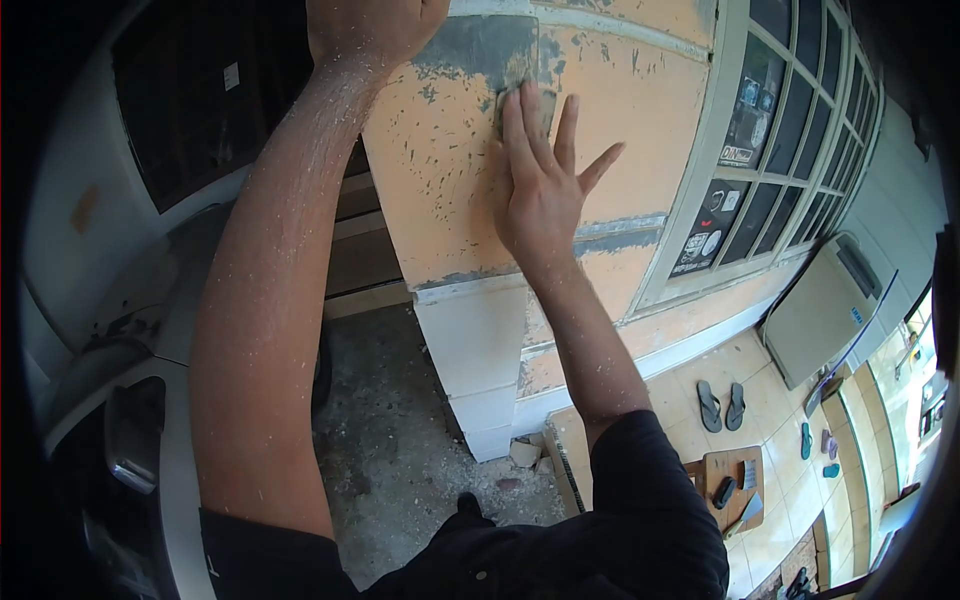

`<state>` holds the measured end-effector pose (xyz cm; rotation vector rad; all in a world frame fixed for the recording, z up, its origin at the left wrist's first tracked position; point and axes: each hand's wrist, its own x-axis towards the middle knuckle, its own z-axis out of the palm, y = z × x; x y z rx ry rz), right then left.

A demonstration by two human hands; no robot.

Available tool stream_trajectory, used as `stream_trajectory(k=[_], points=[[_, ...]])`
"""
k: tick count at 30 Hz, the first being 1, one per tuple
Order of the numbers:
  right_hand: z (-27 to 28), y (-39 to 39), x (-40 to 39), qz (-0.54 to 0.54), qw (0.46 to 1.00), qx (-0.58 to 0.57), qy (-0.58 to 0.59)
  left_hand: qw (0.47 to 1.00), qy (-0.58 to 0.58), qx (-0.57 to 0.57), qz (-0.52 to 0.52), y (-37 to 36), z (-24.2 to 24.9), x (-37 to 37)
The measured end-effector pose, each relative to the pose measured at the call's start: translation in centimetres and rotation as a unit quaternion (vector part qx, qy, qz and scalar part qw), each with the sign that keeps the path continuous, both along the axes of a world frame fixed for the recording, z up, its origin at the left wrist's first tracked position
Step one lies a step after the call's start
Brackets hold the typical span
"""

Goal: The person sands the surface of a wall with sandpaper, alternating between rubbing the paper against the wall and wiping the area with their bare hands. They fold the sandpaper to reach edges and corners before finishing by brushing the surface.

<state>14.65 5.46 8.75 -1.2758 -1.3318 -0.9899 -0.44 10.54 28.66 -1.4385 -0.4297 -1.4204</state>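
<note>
My right hand (540, 195) lies against the peeling orange wall (620, 130), its thumb and fingers spread. Its index and middle fingers press a small greyish piece of sandpaper (504, 103) flat on the paint, just under a bare grey patch (480, 48). My left hand (375, 30) is raised by the wall's upper left corner; its fingers are cut off by the top of the view. White flecks of dust cover both forearms.
A barred window (765, 150) is set in the wall on the right. A car (120, 450) stands close on the left. Paint chips litter the concrete floor (400, 430). A small wooden stool (715, 465) carries tools, near flip-flops (709, 407) and a leaning pale panel (820, 315).
</note>
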Motion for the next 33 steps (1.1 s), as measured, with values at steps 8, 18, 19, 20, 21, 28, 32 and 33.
stream_trajectory(k=[8, 18, 19, 20, 21, 28, 32, 33], points=[[3.7, 0.7, 1.1, 0.03, 0.997, 0.064, 0.023, 1.0, 0.005, 0.01, -0.018, 0.5, -0.3, -0.1], [5.5, -0.3, -0.1, -0.019, 0.998, -0.009, 0.059, 1.0, 0.002, 0.012, -0.005, 0.2, 0.1, 0.0], [4.4, 0.7, 0.2, -0.014, 0.998, 0.023, 0.057, 1.0, 0.004, 0.013, -0.005, 0.3, 0.0, 0.0], [3.9, 1.7, 0.6, -0.007, 0.997, 0.059, 0.054, 1.0, 0.001, 0.026, -0.005, 0.5, 0.1, 0.0], [4.7, 1.7, 0.4, -0.005, 0.996, 0.061, 0.059, 0.999, 0.002, 0.036, -0.004, 0.7, 0.2, 0.0], [4.7, -0.5, -0.8, 0.02, 0.995, -0.017, 0.092, 0.999, 0.012, 0.035, -0.011, 0.3, 0.2, -0.1], [7.3, 0.3, -0.6, 0.008, 0.996, 0.013, 0.087, 1.0, 0.015, 0.019, -0.018, 0.3, 0.0, -0.2], [7.1, 0.4, -0.6, 0.008, 0.996, 0.017, 0.09, 1.0, 0.012, 0.014, -0.02, 0.2, 0.2, -0.1]])
